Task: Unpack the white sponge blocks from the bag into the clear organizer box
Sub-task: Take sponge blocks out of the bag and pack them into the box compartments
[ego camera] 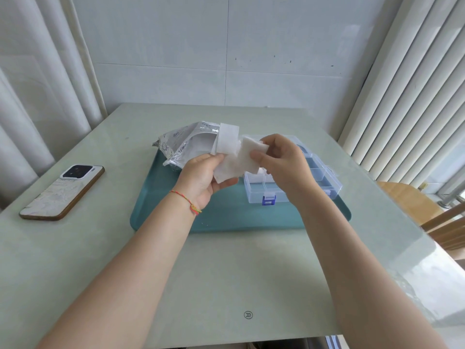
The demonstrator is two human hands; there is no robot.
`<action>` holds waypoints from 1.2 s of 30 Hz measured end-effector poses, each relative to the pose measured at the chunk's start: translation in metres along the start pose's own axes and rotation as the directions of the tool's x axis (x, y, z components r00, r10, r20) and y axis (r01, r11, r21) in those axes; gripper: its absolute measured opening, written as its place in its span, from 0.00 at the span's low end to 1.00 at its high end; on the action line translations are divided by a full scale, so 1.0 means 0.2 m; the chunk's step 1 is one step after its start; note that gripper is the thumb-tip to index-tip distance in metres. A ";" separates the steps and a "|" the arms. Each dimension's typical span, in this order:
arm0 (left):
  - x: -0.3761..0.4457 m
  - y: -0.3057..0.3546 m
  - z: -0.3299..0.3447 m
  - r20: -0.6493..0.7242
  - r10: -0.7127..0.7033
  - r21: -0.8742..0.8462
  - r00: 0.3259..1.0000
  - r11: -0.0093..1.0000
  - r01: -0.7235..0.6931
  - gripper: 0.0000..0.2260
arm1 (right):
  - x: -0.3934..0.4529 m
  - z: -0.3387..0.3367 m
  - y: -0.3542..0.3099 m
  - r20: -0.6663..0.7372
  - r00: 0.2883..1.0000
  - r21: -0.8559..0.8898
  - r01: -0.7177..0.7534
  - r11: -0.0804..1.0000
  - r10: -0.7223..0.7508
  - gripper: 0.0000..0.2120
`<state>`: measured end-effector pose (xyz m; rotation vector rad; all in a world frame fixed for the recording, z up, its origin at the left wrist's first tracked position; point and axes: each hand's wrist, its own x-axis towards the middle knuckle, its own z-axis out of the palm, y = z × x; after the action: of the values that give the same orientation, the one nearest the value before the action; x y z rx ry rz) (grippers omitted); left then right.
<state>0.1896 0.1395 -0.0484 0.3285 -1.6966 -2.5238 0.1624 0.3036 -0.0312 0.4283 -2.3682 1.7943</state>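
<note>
Head view: sponge blocks held above tray

White sponge blocks [232,157] are gripped between both hands, left hand [201,180] below, right hand [281,162] pinching the top edge. Behind them a silver bag [183,144] lies open; the clear organizer box [309,180] sits on a teal tray [226,215] on the surface [226,273].

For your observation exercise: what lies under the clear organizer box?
The organizer box rests on a teal tray, which lies on the table. The right hand hides part of the box.
</note>
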 end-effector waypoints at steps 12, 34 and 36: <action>-0.03 -0.03 0.10 0.029 -0.077 -0.236 0.997 0.968 0.082 0.09 | -0.06 0.17 -0.03 0.140 0.946 0.444 -0.324 0.835 0.292 0.05; -0.02 -0.01 0.05 -0.022 -0.039 -0.147 0.999 0.988 0.035 0.05 | -0.05 0.14 0.00 0.031 0.996 -0.073 -0.080 0.994 0.083 0.06; -0.02 -0.01 0.04 -0.036 -0.033 -0.145 0.999 0.989 0.027 0.05 | -0.05 0.12 -0.01 0.064 0.994 -0.027 -0.086 0.996 0.088 0.06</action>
<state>0.1913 0.1475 -0.0474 0.3904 -1.4958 -2.6261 0.1735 0.2816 -0.0382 0.3929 -2.4865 1.8130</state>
